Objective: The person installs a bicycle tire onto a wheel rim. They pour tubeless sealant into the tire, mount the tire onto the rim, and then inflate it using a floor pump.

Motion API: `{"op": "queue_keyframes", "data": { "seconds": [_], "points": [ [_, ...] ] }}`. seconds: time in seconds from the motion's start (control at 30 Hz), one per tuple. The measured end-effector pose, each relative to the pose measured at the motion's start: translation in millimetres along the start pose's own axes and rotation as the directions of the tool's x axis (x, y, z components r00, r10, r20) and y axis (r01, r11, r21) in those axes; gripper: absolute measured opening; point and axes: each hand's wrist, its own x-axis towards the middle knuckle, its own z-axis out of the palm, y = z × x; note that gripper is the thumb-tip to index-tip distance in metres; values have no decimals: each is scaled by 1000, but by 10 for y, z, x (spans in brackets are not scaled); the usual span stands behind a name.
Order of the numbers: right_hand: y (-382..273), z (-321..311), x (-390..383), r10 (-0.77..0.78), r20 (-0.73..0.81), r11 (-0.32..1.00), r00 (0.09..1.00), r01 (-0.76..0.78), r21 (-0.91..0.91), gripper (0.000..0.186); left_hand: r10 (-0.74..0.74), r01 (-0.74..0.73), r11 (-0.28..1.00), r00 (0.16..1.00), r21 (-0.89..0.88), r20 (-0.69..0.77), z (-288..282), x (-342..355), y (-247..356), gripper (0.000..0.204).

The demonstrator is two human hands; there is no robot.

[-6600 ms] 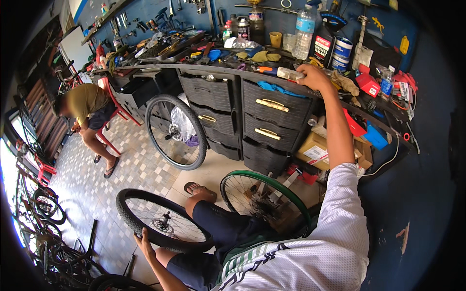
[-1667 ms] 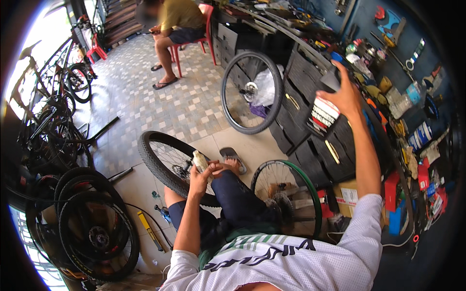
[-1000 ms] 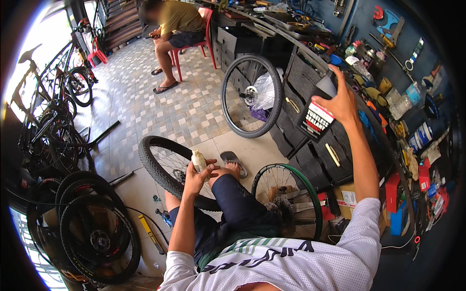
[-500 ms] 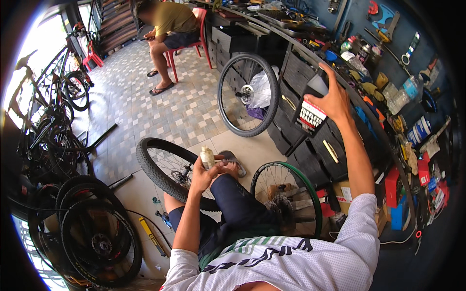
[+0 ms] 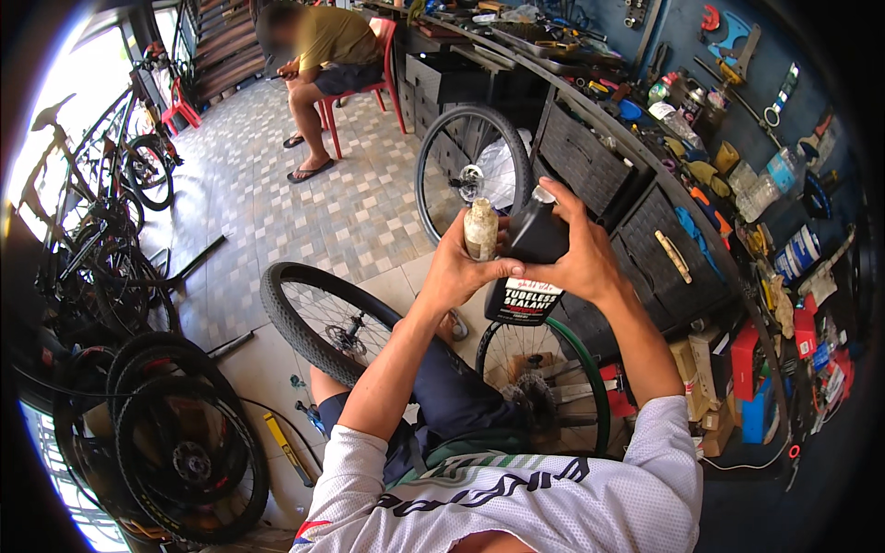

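left hand [image 5: 455, 273]: wrapped round small bottle [image 5: 481, 232] | right hand [image 5: 587, 258]: wrapped round black bottle [image 5: 537, 238] | where: both side by side, up off the floor [image 5: 369, 203] | could go wrong: a loose grip might drop one; tipping might spill one if uncapped, can't tell.

Both forearms [image 5: 395, 370] forward, fingers [image 5: 568, 200] bent

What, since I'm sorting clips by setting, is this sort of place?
Likely a bike workshop: bikes crowd the left, with loose wheels around and tools on the wall.
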Motion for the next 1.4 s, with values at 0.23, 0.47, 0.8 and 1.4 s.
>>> {"op": "queue_keyframes", "data": {
  "seconds": [0.23,0.47,0.8,1.4],
  "points": [
    [-9,91,-178,-10,87,990,996,-2,140,134,58,-57,997,998,48,-20,67,-236,110,53],
    [-97,-296,214,-122,133,945,984,74,318,55,129,-116,940,991,322,-22,-36,-325,6,58],
    [-30,-216,101,-184,-6,959,983,181,219,31,89,-53,946,991,321,-99,13,-444,24,56],
    [789,576,-838,400,-203,721,894,-170,672,81,18,-7,990,997,144,-73,429,-97,-557,53]
  ]
}}
